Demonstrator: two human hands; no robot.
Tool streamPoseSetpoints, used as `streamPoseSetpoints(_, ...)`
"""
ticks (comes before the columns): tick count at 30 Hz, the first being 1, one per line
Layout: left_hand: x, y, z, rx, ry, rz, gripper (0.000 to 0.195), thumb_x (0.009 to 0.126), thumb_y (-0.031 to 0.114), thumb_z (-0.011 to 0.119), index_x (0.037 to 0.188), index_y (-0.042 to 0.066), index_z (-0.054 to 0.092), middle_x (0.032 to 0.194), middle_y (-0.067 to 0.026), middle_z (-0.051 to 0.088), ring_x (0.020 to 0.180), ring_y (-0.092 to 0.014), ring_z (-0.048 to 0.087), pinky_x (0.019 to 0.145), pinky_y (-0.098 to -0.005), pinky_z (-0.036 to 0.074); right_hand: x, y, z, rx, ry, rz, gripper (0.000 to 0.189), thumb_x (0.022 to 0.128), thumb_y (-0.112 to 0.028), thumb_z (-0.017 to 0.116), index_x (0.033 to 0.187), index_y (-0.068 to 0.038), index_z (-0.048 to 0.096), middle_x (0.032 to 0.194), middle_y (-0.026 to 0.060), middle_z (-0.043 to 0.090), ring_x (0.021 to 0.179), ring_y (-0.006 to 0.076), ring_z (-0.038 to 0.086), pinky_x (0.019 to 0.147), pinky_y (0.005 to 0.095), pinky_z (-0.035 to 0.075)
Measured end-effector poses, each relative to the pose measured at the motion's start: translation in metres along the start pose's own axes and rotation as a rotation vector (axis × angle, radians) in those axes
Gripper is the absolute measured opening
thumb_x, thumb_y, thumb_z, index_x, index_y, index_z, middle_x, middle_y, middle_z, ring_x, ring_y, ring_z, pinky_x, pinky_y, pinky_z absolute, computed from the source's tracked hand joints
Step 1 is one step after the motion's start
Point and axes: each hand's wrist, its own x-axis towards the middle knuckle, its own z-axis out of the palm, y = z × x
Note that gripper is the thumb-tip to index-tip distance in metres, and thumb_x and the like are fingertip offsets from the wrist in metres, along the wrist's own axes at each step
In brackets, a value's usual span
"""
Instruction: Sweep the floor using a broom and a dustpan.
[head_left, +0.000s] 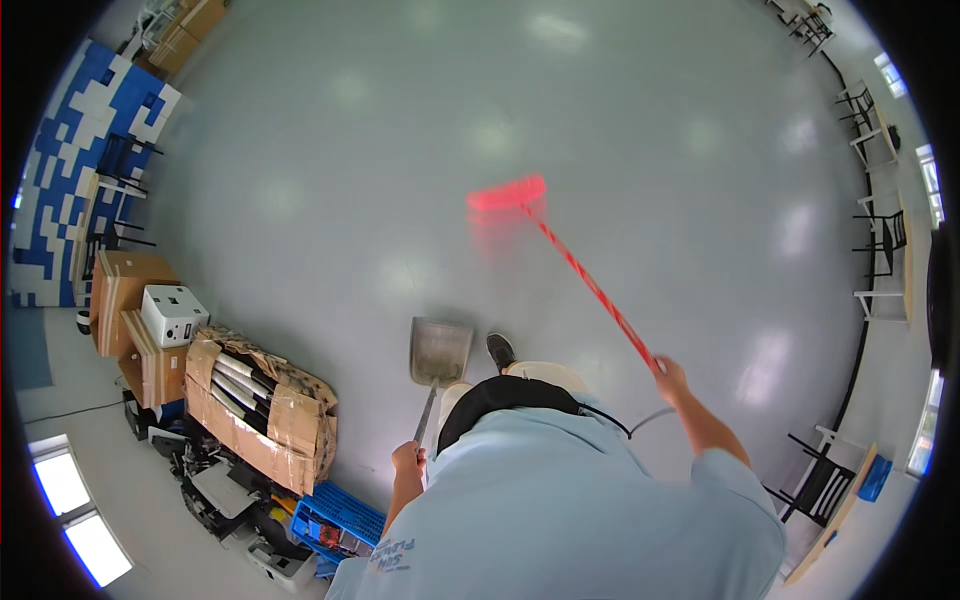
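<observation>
My right hand (670, 379) grips the upper end of a red striped broom handle (592, 286). The pink-red broom head (507, 195) is out in front of me, blurred, with a reddish smear below it on the floor; I cannot tell whether its bristles touch down. My left hand (408, 457) is closed around the handle of a long-handled dustpan (426, 416). Its grey, scuffed pan (441, 351) faces away from me near the floor, left of my dark shoe (500, 351). The broom head and the pan are well apart.
Shiny grey floor (337, 187) spreads ahead. To the left stand cardboard boxes (135, 300), a white machine (174, 315), an opened carton of rolls (259, 412) and a blue plastic crate (341, 514). Along the right wall are tables and black chairs (823, 487).
</observation>
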Motion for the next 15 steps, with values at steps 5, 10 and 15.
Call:
streamPoseSetpoints(5,-0.036,0.014,-0.015,0.179,-0.088,0.111,0.012,0.069,0.007,0.052,0.080,0.005,0.053,0.060,-0.0089,0.052,0.043,-0.013,0.047,0.036,-0.0250,0.036,0.135,-0.131,0.030,0.148,-0.109,-0.026,0.026,0.084,-0.024,0.033,0.103,-0.013,0.047,0.080,0.0172,0.056,0.062,0.0308,0.057,0.052,0.0392,0.044)
streamPoseSetpoints(10,-0.058,0.003,-0.043,0.318,-0.245,0.396,0.023,0.069,0.008,0.053,0.092,0.004,0.052,0.060,-0.0069,0.052,0.044,-0.011,0.046,0.037,-0.0239,0.036,0.163,-0.144,0.055,0.071,-0.133,0.070,0.028,0.081,-0.020,0.039,0.103,-0.003,0.044,0.079,0.0179,0.057,0.055,0.0312,0.057,0.048,0.0398,0.046)
streamPoseSetpoints(15,-0.026,-0.038,-0.063,0.347,-0.274,0.513,0.025,0.070,0.007,0.052,0.094,0.003,0.050,0.060,-0.0077,0.052,0.043,-0.011,0.045,0.037,-0.0238,0.036,0.056,-0.050,0.083,-0.114,-0.184,0.018,0.030,0.079,-0.009,0.035,0.109,-0.006,0.033,0.072,0.0199,0.056,0.044,0.0298,0.055,0.040,0.0387,0.046)
